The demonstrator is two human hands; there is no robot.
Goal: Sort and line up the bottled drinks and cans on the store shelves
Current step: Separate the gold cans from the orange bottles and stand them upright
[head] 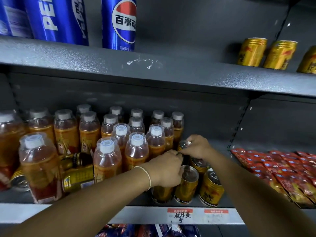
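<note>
The person works at the middle shelf (153,201), near its front edge, where a cluster of gold cans (211,189) stands upright just right of centre. The left hand (166,168), a thin bracelet (147,175) on its wrist, lies over the top of the front can (161,194). Its grip is curled down round the lid, and the fingertips reach the rim of the can beside it. The right hand (196,147) reaches farther back. Its grip is closed from above on the top of the rear can (183,145), which stands just beside the bottles. The two hands nearly touch at the knuckles.

Tea bottles (136,149) with pale caps fill the left half of this shelf in loose rows, the front ones out of line. Between them, toward the left front, two gold containers (77,177) lie on their sides. Red packets (290,171) are stacked at the right end of the shelf. A handwritten price tag (180,217) sits on the front lip below the cans.

On the upper shelf (171,71), tall blue cola cans (119,23) stand at the left end. More gold cans (252,52) stand toward the right end, well apart from the blue ones.
</note>
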